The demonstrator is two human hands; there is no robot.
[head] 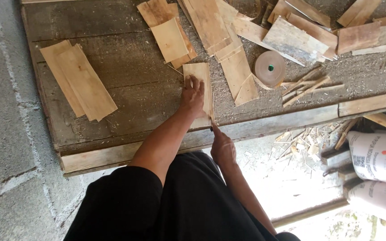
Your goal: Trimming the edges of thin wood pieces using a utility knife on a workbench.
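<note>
One pale veneer sheet (200,85) lies flat under left hand (192,96); right hand (223,149) grip unclear.

veneer sheet (200,82) on workbench (126,96), tape roll (270,68) right, stacked sheets (79,80) left.

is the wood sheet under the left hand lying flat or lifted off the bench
Flat: the wood sheet lies on the bench, with the left hand spread on top of it.
</note>
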